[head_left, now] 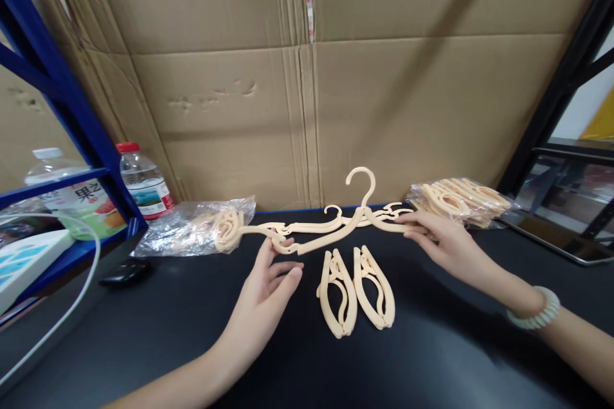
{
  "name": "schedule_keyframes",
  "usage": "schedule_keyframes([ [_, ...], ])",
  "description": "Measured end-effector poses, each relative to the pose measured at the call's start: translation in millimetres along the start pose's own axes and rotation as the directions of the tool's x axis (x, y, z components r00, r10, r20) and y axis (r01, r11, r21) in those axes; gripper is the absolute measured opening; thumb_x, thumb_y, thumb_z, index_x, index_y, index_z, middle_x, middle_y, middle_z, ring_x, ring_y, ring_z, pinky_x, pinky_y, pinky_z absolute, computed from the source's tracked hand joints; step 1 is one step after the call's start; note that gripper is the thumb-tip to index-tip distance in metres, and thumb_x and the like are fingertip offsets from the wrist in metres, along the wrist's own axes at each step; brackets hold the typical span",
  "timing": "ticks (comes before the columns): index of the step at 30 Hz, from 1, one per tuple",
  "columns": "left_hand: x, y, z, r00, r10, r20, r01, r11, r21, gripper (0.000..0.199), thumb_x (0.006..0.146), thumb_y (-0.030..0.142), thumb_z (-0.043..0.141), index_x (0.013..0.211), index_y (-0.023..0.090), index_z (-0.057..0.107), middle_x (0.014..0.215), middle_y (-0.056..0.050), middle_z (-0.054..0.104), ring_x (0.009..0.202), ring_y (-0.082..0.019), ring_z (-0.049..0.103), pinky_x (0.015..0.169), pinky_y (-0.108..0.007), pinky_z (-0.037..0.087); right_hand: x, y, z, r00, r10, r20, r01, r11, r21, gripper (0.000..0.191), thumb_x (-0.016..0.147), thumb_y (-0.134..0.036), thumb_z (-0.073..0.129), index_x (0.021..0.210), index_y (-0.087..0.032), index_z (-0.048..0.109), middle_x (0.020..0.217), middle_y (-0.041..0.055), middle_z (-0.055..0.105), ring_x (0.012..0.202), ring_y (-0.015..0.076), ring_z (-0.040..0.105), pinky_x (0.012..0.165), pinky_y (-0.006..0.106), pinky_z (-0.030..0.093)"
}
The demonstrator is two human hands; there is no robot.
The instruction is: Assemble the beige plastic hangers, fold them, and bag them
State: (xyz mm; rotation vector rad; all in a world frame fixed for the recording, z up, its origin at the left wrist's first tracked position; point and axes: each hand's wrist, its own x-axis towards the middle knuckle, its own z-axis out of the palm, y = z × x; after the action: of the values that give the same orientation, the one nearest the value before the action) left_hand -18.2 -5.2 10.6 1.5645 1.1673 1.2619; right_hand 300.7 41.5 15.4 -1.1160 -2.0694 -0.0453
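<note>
An unfolded cream plastic clothes hanger point(330, 239) spans the space between my hands, its hook pointing up. My left hand point(266, 294) has its fingers at the hanger's left end. At the other end, my right hand point(444, 239) pinches the right arm of the hanger. Behind it lies another opened hanger point(311, 227) on the black table, partly covered by the one I hold. Two folded hangers lie side by side in front: the left folded hanger point(325, 303) and the right folded hanger point(389, 300).
A clear bag of folded hangers point(192, 230) lies at the left, another packed bag point(460, 198) at the right. A black mouse point(125, 271), a red-capped bottle point(142, 182) and a white cable point(93, 268) are left. Cardboard point(230, 108) walls the back; a tablet-like device point(561, 239) lies right.
</note>
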Motion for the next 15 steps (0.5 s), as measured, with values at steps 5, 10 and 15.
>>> schedule_keyframes([
  [5, -0.9, -4.1, 0.6, 0.983, 0.071, 0.168, -0.094, 0.986, 0.134, 0.059, 0.086, 0.029, 0.059, 0.142, 0.024, 0.039, 0.124, -0.008, 0.062, 0.101, -0.021, 0.065, 0.093, -0.037, 0.052, -6.4, -16.1, 9.1, 0.989, -0.122, 0.089, 0.123, 0.992, -0.013, 0.019, 0.097, -0.024, 0.042, 0.106, -0.023, 0.059, 0.099, 0.0066, 0.067, 0.091, 0.0213, 0.064, 0.078, 0.035, 0.053],
  [10, -0.3, 1.2, -0.3, 0.990, 0.013, 0.138, -0.029, 0.993, 0.110, 0.038, 0.086, 0.035, 0.059, 0.121, 0.019, 0.060, 0.091, -0.005, 0.071, 0.063, -0.013, 0.060, 0.066, -0.028, 0.054, -7.8, -15.2, 9.9, 0.980, -0.176, 0.096, 0.186, 0.976, -0.116, 0.019, 0.096, -0.024, 0.046, 0.109, -0.022, 0.060, 0.097, 0.0072, 0.067, 0.091, 0.0230, 0.061, 0.079, 0.038, 0.051],
  [15, 1.5, 6.3, -1.6, 0.995, 0.003, 0.102, -0.006, 1.000, 0.030, 0.029, 0.084, 0.037, 0.063, 0.107, 0.019, 0.065, 0.086, -0.004, 0.071, 0.067, -0.014, 0.060, 0.068, -0.025, 0.051, -6.8, -13.9, 2.8, 0.984, -0.167, 0.064, 0.178, 0.922, -0.345, 0.019, 0.095, -0.021, 0.045, 0.099, -0.021, 0.064, 0.095, 0.0087, 0.068, 0.085, 0.0253, 0.060, 0.074, 0.041, 0.051],
])
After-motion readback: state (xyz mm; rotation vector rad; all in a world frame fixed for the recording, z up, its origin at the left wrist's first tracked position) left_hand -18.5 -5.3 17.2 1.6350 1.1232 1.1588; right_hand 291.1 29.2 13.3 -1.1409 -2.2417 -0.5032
